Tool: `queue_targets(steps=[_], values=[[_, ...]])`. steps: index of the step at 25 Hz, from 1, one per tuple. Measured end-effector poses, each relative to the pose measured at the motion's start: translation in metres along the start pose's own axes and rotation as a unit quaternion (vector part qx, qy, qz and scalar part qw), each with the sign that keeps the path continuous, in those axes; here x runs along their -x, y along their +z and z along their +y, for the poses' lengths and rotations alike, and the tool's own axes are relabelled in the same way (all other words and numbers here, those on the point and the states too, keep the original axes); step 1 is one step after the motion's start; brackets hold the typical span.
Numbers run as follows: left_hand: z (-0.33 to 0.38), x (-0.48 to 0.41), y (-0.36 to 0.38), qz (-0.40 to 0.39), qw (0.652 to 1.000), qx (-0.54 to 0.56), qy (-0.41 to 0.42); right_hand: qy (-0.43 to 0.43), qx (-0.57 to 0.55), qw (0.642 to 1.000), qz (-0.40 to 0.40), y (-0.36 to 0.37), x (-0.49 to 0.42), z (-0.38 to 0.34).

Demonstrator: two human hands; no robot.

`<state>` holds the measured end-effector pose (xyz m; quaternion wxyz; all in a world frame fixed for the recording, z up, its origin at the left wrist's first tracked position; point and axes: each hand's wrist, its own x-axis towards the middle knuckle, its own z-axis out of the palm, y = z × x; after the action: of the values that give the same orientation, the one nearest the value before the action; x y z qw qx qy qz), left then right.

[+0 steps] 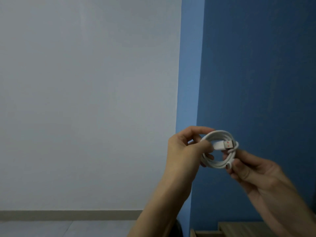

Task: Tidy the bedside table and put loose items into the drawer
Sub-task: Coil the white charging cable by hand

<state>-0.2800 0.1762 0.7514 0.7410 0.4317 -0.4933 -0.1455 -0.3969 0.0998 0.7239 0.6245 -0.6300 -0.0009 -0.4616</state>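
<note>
Cable: a white cable (213,164) is sitting wound into a small round coil, held up in the air at the lower right of the frame, in front of the blue wall (256,65).
Plug: a flat metal plug (227,144) is lying across the middle of the coil, pointing toward the right of the frame.
Left side: the left grip (186,147) is grasping the left edge of the coil, thumb and curled fingers pinching the strands together.
Right side: the right grip (253,170) is grasping the lower right edge of the coil, fingertips closing on the strands just below the plug.
Contact: both are touching the cable, which is resting on nothing else.
Background: a pale grey wall (85,100) is filling the left and centre of the frame, meeting the blue wall at a vertical corner.
Lower edge: a beige skirting strip (68,215) is running along the bottom left; a pale wooden surface (239,228) is showing at the bottom right, well below the cable. Whether it is the table cannot be told.
</note>
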Motion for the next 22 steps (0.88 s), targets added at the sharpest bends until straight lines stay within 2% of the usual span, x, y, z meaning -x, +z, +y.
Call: queue_targets(steps=[6, 10, 12, 14, 16, 19, 20, 22], values=[[-0.002, 0.002, 0.006, 0.065, 0.992, -0.087, 0.071, -0.018, -0.021, 0.999, 0.032, 0.01, 0.003, 0.005], [-0.006, 0.004, 0.007, 0.055, 0.993, -0.069, 0.073, 0.026, -0.081, 0.996, 0.021, 0.011, 0.002, 0.005], [-0.009, 0.004, 0.007, 0.069, 0.989, -0.083, 0.102, 0.043, -0.101, 0.994, 0.011, 0.012, 0.002, 0.007], [-0.016, 0.003, 0.007, 0.095, 0.969, -0.158, 0.165, 0.044, -0.11, 0.993, 0.007, 0.011, 0.002, 0.006], [-0.023, 0.003, 0.006, 0.102, 0.934, -0.271, 0.21, 0.04, -0.101, 0.994, -0.003, 0.011, 0.002, 0.003], [-0.028, 0.007, -0.001, 0.069, 0.895, -0.383, 0.218, 0.057, -0.071, 0.995, -0.047, 0.009, 0.004, -0.002], [-0.028, 0.007, -0.005, 0.049, 0.902, -0.378, 0.203, 0.069, -0.066, 0.994, -0.057, 0.007, 0.004, -0.004], [-0.025, 0.007, -0.016, -0.039, 0.94, -0.303, 0.149, 0.091, -0.059, 0.993, -0.054, 0.001, 0.004, -0.006]])
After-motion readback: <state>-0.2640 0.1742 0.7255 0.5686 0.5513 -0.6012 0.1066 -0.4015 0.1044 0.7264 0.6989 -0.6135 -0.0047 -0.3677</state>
